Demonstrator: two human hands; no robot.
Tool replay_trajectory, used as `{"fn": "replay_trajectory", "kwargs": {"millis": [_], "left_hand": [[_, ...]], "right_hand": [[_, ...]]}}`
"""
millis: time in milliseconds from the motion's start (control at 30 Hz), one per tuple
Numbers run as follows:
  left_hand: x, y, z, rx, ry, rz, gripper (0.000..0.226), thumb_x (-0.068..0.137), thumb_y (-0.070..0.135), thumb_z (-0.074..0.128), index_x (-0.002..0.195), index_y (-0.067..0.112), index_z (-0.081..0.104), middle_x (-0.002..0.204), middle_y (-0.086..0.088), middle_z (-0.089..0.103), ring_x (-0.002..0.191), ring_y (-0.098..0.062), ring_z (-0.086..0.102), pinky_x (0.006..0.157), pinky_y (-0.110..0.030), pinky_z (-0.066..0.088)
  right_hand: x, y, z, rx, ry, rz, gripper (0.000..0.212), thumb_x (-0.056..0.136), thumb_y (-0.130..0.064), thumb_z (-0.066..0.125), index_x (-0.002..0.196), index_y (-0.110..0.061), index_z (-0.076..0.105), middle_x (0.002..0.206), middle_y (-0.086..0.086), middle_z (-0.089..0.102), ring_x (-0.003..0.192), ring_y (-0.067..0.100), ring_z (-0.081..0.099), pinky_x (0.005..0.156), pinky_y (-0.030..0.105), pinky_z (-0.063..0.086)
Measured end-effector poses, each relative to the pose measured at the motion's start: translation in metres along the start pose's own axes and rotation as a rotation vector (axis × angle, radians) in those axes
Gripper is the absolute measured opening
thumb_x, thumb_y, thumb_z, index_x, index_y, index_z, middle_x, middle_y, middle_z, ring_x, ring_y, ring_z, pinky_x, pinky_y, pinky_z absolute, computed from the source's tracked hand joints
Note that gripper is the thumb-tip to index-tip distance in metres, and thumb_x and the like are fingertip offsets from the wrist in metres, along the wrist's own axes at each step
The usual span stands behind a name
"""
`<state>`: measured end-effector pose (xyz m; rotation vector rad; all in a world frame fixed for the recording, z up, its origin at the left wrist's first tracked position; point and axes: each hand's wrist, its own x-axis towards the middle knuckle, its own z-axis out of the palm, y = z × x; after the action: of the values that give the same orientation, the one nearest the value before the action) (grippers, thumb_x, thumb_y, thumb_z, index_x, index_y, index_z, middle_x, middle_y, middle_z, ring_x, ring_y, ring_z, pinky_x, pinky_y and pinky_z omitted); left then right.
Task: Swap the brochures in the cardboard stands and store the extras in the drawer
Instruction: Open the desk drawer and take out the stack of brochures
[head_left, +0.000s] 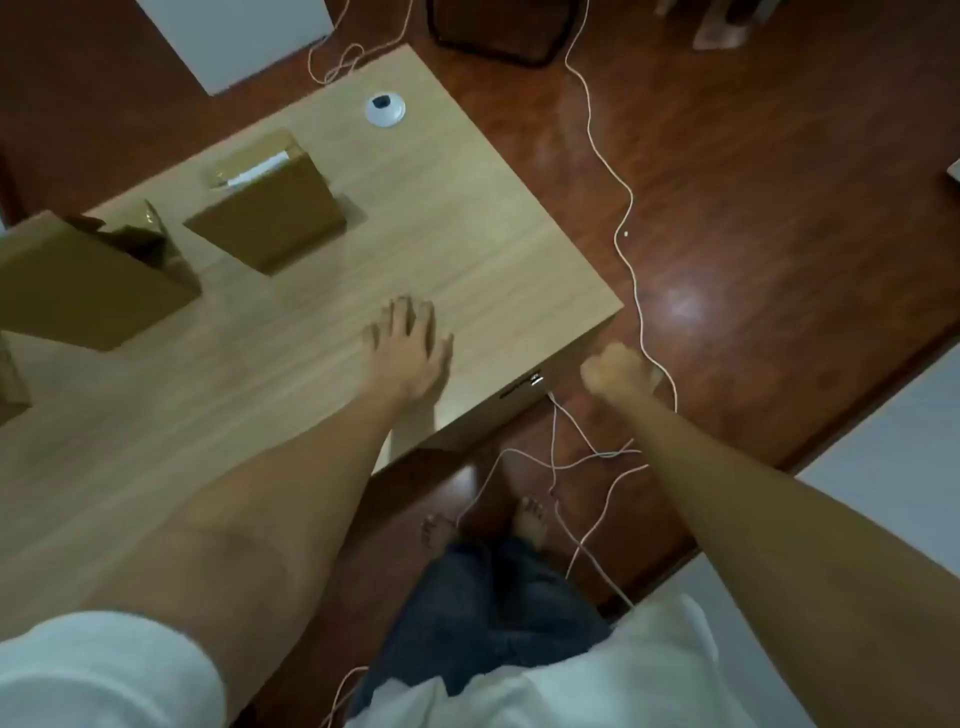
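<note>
Two cardboard stands, one (270, 218) beside the other (88, 280), sit on one surface (467, 249), along with one white grommet (385, 108) and two hands, left (408, 353) and right (618, 371).

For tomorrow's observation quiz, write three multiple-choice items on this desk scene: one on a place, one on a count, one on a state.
1. Where does the left hand rest?
A on the desk top
B on the floor
C inside a stand

2. How many cardboard stands are fully in view?
A five
B two
C none

3. What are the right hand's fingers doing?
A spread flat
B pointing up
C curled closed

Answers: 1 A, palm down near the desk's corner; 2 B, both at the far left; 3 C, fist beside the desk front.
</note>
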<state>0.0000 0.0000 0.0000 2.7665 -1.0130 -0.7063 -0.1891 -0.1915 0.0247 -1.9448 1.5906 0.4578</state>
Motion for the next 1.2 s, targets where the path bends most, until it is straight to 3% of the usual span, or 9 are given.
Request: {"fn": "replay_trajectory", "kwargs": {"millis": [67, 167, 467, 733, 967, 1100, 1200], "left_hand": [[0.002, -0.007, 0.012, 0.008, 0.021, 0.0, 0.071, 0.109, 0.059, 0.018, 0.169, 0.027, -0.001, 0.177, -0.007, -0.014, 0.163, -0.031, -0.013, 0.13, -0.055, -0.005], [0.0, -0.017, 0.031, 0.011, 0.101, 0.024, 0.071, 0.107, 0.062, 0.013, 0.168, 0.032, -0.008, 0.176, 0.0, -0.021, 0.162, -0.025, -0.019, 0.13, -0.053, -0.009], [0.003, -0.023, 0.049, 0.016, 0.34, 0.035, 0.07, 0.105, 0.06, 0.031, 0.168, 0.033, 0.017, 0.178, -0.001, 0.007, 0.165, -0.026, 0.005, 0.131, -0.053, 0.004], [0.009, -0.027, 0.057, 0.02, 0.444, 0.051, 0.069, 0.104, 0.061, 0.035, 0.167, 0.035, 0.021, 0.177, 0.001, 0.015, 0.164, -0.024, 0.011, 0.131, -0.051, 0.007], [0.009, -0.026, 0.059, -0.006, 0.43, 0.047, 0.068, 0.104, 0.065, 0.029, 0.166, 0.039, 0.016, 0.177, 0.004, 0.011, 0.164, -0.019, 0.006, 0.129, -0.041, -0.008], [0.011, -0.027, 0.054, -0.008, 0.41, 0.045, 0.068, 0.105, 0.064, 0.029, 0.166, 0.038, 0.015, 0.177, 0.003, 0.009, 0.164, -0.019, 0.004, 0.131, -0.052, 0.002], [0.01, -0.026, 0.054, -0.017, 0.417, 0.048, 0.067, 0.105, 0.062, 0.032, 0.166, 0.037, 0.019, 0.177, 0.002, 0.012, 0.164, -0.02, 0.006, 0.131, -0.052, 0.003]], "right_hand": [[0.003, -0.002, 0.011, -0.026, -0.078, -0.015, 0.038, 0.095, -0.025, 0.049, 0.126, -0.008, 0.063, 0.136, 0.014, 0.062, 0.131, 0.032, 0.056, 0.116, 0.043, 0.027], [0.002, -0.006, 0.032, -0.011, -0.229, -0.049, 0.042, 0.094, -0.03, 0.055, 0.128, -0.007, 0.063, 0.136, 0.016, 0.062, 0.13, 0.035, 0.056, 0.112, 0.044, 0.035], [0.006, -0.029, 0.07, 0.138, -0.218, -0.109, 0.037, 0.092, -0.01, 0.054, 0.123, 0.007, 0.061, 0.131, 0.03, 0.062, 0.123, 0.044, 0.059, 0.096, 0.041, 0.049], [0.015, -0.026, 0.069, 0.074, -0.299, -0.092, 0.037, 0.099, -0.014, 0.053, 0.129, 0.006, 0.059, 0.134, 0.029, 0.06, 0.122, 0.044, 0.059, 0.088, 0.04, 0.048], [0.011, -0.012, 0.075, 0.068, -0.299, -0.049, 0.044, 0.099, -0.018, 0.05, 0.139, 0.0, 0.048, 0.144, 0.027, 0.052, 0.131, 0.044, 0.052, 0.104, 0.043, 0.045], [0.007, -0.002, 0.077, 0.074, -0.295, -0.042, 0.047, 0.097, -0.017, 0.051, 0.14, 0.0, 0.047, 0.145, 0.027, 0.052, 0.131, 0.044, 0.053, 0.103, 0.041, 0.045], [0.005, 0.013, 0.077, 0.067, -0.315, -0.032, 0.047, 0.098, -0.018, 0.051, 0.142, -0.002, 0.047, 0.144, 0.025, 0.053, 0.128, 0.043, 0.055, 0.1, 0.039, 0.047]]}}
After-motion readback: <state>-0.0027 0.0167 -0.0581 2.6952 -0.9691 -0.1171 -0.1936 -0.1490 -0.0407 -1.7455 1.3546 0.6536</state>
